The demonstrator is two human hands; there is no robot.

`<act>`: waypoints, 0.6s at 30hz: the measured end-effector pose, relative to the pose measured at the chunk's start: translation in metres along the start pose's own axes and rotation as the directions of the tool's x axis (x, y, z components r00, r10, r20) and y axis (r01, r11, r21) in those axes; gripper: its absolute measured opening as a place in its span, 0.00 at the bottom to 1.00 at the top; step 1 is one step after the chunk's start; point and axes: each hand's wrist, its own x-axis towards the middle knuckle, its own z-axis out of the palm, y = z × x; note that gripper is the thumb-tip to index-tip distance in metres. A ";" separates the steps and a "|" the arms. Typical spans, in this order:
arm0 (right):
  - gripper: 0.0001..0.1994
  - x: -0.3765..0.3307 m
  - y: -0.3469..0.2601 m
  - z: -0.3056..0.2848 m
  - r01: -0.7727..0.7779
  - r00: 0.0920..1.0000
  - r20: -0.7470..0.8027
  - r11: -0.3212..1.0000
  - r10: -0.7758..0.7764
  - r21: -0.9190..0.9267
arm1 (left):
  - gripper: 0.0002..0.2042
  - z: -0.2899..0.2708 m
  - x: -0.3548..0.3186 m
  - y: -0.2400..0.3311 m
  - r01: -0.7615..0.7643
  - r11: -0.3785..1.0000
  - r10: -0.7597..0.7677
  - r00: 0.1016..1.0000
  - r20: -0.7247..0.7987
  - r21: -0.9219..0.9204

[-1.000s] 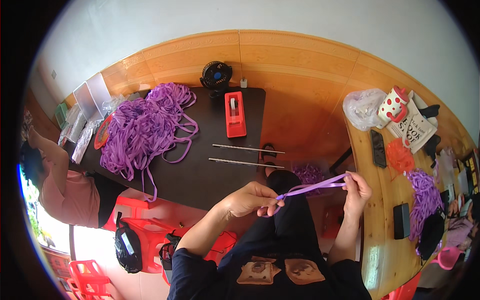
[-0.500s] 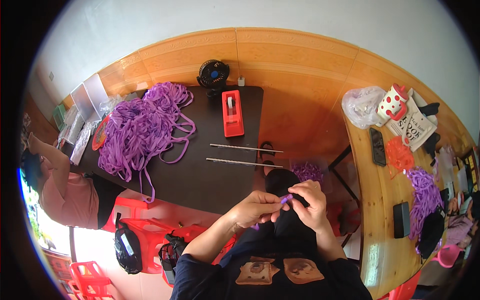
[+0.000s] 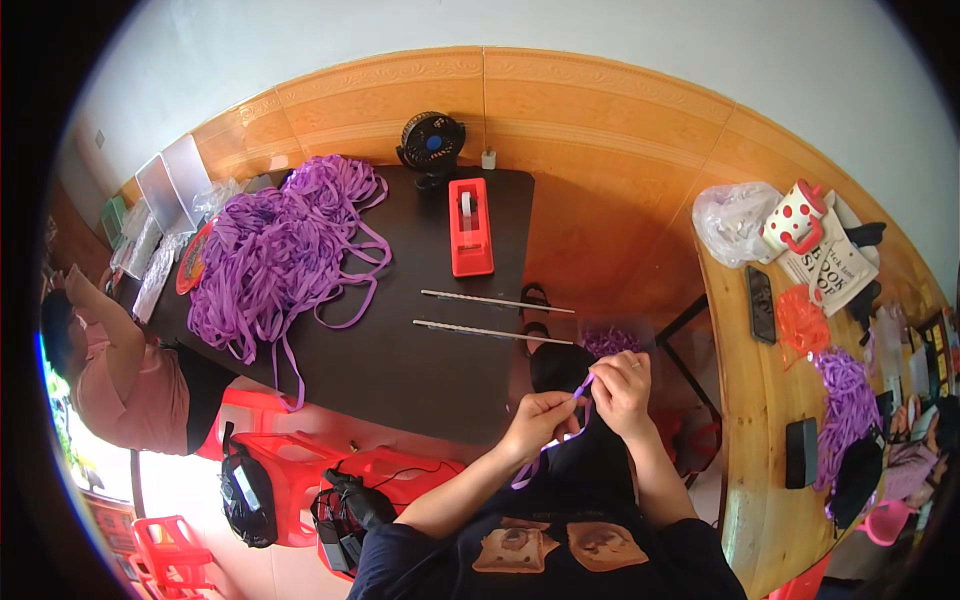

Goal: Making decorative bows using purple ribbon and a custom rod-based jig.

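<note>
Over my lap, my left hand (image 3: 545, 424) and my right hand (image 3: 622, 391) are close together, both pinching one purple ribbon (image 3: 524, 474). A short stretch of it runs between the fingertips, and a loose length hangs in a loop below my left hand. To the left, a big tangled heap of purple ribbon (image 3: 275, 255) lies on the dark table (image 3: 400, 385). Two thin patterned rods (image 3: 490, 332) rest near that table's right edge. Behind them stands a red tape dispenser (image 3: 470, 228) with a white roll.
A black fan (image 3: 431, 145) stands by the wall. On the wooden table (image 3: 745, 440) at right are a phone (image 3: 761, 303), a dotted mug (image 3: 795, 217) and more purple ribbon (image 3: 847, 398). A tub of purple pieces (image 3: 612, 342) sits below. Another person (image 3: 130, 385) is at far left, beside red stools (image 3: 290, 470).
My hands have drawn slightly apart, the right one moving up a little. More of the ribbon now shows, hanging below my left hand. The whole view has shifted slightly.
</note>
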 end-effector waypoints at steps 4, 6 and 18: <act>0.11 0.008 0.029 0.022 -0.034 0.998 -0.042 0.998 0.036 0.049 | 0.13 -0.014 0.031 -0.012 -0.106 0.994 0.107 0.993 -0.045 0.022; 0.11 0.018 0.040 0.030 -0.045 0.996 -0.078 0.994 0.053 0.096 | 0.13 -0.018 0.044 -0.017 -0.195 0.980 0.194 0.980 -0.042 -0.030; 0.09 0.078 0.083 0.077 -0.086 0.996 0.036 0.896 0.078 0.436 | 0.11 -0.037 0.082 -0.033 -0.440 0.896 0.437 0.845 -0.309 0.064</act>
